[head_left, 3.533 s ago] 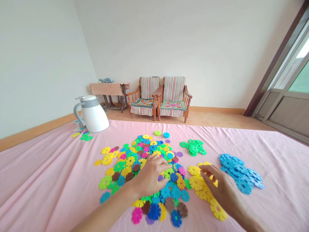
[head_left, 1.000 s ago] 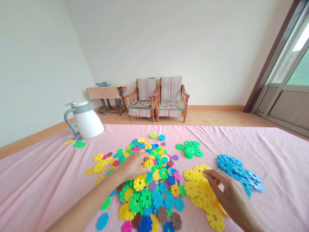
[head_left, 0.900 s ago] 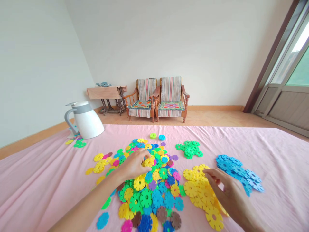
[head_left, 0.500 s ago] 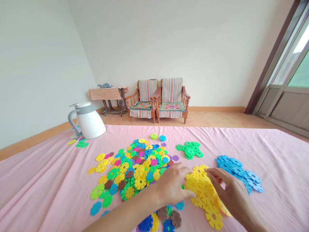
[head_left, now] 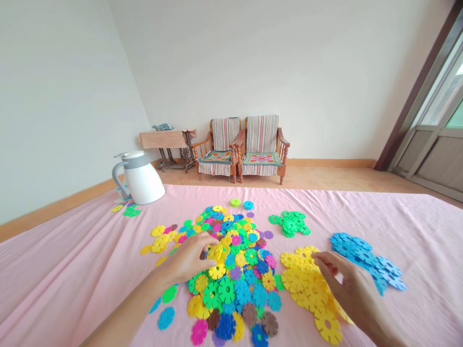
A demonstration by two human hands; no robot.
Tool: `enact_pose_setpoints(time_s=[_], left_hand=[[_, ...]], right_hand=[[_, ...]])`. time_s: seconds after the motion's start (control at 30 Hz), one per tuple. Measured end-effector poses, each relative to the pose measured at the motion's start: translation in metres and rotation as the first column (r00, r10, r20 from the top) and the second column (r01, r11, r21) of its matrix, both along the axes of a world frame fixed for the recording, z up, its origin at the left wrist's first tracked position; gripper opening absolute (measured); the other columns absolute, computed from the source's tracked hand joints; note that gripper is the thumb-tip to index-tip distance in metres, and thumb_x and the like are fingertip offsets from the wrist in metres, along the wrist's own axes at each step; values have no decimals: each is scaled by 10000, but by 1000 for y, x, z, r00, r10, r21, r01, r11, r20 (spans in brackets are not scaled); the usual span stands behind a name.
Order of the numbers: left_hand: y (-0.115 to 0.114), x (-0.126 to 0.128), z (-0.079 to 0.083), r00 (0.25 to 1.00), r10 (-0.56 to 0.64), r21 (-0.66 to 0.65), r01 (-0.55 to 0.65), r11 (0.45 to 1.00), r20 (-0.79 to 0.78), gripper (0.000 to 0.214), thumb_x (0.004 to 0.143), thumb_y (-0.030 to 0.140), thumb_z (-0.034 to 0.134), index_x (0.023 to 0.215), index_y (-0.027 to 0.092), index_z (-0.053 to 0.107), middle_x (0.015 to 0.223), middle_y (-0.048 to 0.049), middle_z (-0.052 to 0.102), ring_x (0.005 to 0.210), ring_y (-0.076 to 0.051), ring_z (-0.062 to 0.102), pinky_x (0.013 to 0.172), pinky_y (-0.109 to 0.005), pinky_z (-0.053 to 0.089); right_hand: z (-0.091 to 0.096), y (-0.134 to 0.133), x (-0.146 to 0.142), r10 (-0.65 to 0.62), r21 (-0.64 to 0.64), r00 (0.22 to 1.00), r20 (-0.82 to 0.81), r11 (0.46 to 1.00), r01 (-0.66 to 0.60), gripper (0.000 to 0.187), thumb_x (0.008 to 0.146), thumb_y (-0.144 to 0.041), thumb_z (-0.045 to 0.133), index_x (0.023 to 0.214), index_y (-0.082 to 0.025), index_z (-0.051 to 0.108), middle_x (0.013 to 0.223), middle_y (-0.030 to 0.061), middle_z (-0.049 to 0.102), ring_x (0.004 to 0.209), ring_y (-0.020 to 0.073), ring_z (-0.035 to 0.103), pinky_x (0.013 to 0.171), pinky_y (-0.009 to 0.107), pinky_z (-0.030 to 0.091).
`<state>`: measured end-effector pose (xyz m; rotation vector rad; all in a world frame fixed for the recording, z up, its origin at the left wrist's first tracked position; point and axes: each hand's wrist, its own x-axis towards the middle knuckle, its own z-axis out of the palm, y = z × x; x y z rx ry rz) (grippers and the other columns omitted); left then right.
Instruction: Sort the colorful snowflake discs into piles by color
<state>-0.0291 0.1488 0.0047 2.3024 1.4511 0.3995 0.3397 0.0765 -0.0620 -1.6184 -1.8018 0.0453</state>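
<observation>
My left hand (head_left: 191, 258) is over a mixed pile of flower-shaped plastic discs (head_left: 227, 289). Its thumb and fingers are apart around some yellow discs (head_left: 216, 251), with none lifted. At the right edge of a heap of yellow discs (head_left: 307, 284) is my right hand (head_left: 349, 284), its fingers curled in toward the thumb. Whether a disc is between those fingertips is hidden. Just beyond the right hand lies a group of blue discs (head_left: 356, 250). Green discs (head_left: 291, 223) form a separate group farther back.
A pink cloth (head_left: 90, 270) covers the table. At the back left stands a white and grey jug (head_left: 144, 182), with a few discs beside it. A lime disc (head_left: 235, 202) and a light-blue disc (head_left: 248, 205) sit behind the pile. Two wooden armchairs (head_left: 262, 144) stand beyond the table.
My left hand has moved left, from the yellow heap's edge to the mixed pile. My right hand stays beside the yellow heap. The view has shifted slightly.
</observation>
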Motion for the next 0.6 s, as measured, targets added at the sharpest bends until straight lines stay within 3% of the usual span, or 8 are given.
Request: enact_pose_setpoints(time_s=[0.17,0.37,0.53,0.6], left_hand=[[-2,1,-10,1000,-10,41,10,999,1,343,722,263,627,1054,191,676,945,-46,646,816,-187,589,693,-254,442],[-2,1,-3,999,31,70,-29,997,-24,286,801,243,509,1008,206,703,811,-14,689,653,-155,591,610,-240,413],[-1,12,8,987,123,316,-149,937,100,250,854,251,458,858,197,702,860,-42,697,803,-189,616,722,-269,421],[-5,31,8,981,74,314,-129,940,181,241,856,249,463,849,189,697,852,-45,688,806,-181,610,725,-262,423]], right_hand=[[-3,1,0,-2,-13,1000,8,1000,2,307,877,-414,424,834,-245,676,697,8,687,574,146,630,540,217,485],[-5,3,2,-18,-35,1000,15,999,19,311,874,-427,425,828,-247,674,707,0,691,572,139,629,546,210,493],[-3,2,2,-14,-17,1000,16,1000,15,308,877,-424,424,837,-243,670,712,-2,692,581,135,636,552,199,495],[-3,2,3,-19,-7,1000,18,1000,19,300,876,-423,431,834,-243,666,711,-5,693,581,135,635,555,199,494]])
